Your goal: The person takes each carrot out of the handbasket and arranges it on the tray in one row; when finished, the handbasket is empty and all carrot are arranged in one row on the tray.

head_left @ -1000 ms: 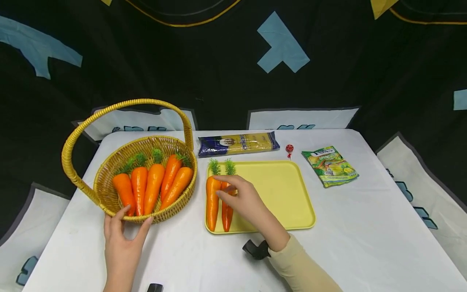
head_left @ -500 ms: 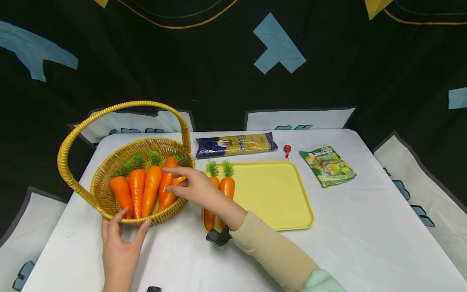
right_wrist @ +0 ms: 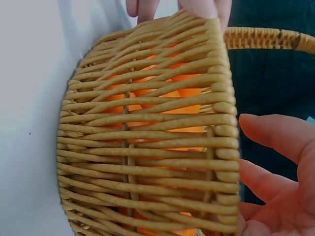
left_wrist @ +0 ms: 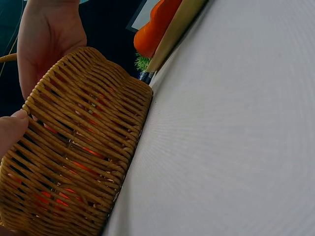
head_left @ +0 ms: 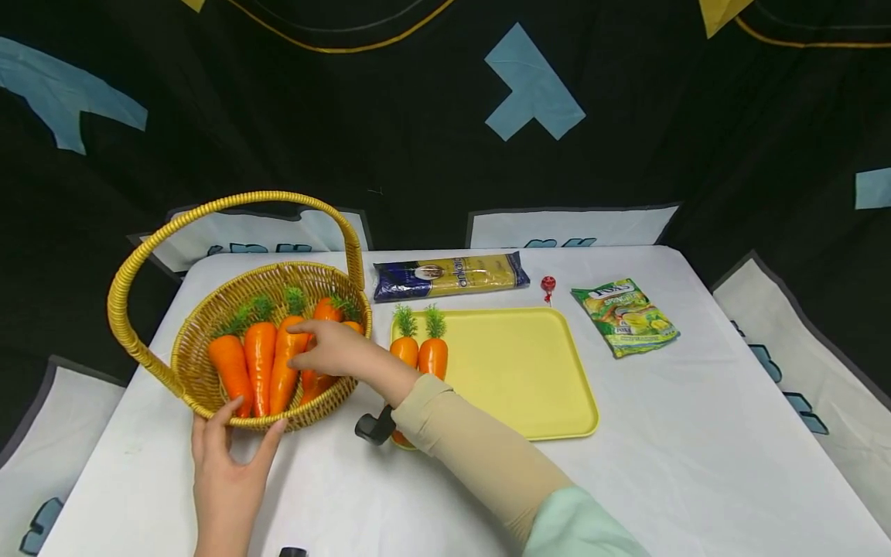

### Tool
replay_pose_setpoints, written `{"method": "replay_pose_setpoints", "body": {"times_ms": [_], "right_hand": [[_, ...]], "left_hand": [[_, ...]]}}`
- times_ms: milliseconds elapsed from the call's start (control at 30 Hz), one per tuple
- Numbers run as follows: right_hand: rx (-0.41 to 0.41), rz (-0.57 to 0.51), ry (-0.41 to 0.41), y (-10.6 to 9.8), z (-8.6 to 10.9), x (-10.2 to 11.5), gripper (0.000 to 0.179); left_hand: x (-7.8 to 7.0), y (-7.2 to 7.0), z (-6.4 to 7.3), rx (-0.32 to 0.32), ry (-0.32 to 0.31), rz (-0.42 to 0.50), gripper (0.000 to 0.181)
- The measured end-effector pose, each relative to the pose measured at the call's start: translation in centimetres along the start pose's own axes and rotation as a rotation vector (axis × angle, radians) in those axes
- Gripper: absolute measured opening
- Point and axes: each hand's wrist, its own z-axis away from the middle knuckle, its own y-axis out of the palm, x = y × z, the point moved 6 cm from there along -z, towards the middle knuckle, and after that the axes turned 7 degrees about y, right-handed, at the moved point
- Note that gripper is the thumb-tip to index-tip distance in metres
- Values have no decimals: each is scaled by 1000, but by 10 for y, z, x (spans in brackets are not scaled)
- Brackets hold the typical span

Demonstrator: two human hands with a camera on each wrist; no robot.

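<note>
A yellow wicker basket with a tall handle stands at the left, holding several glossy orange carrots with green tops. My left hand grips its near rim, one finger over the edge; in the left wrist view its thumb rests on the rim. My right hand reaches in over the right side, thumb and forefinger spread above the middle carrot. The right wrist view shows these fingers apart behind the rim; firm contact is not visible. Two carrots lie on a yellow tray, partly behind my right forearm.
Behind the tray lies a blue and yellow pasta packet. A red lollipop sits at its right end. Further right is a green sweets bag. A dark curtain hangs behind the white table.
My right hand has left the carrots on the tray and moved left into the basket, passing over the right-hand carrots there. The left hand keeps its place on the rim.
</note>
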Motion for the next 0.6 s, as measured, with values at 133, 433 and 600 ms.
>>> {"method": "replay_pose_setpoints", "body": {"times_ms": [133, 433, 600], "right_hand": [[1, 33, 60, 4, -9, 0, 57], [-16, -105, 102, 12, -22, -3, 53], [-7, -115, 94, 16, -25, 0, 53]], "left_hand": [[-1, 0, 0, -3, 7, 3, 67], [0, 2, 0, 1, 1, 7, 68], [0, 0, -1, -8, 13, 5, 66]]}}
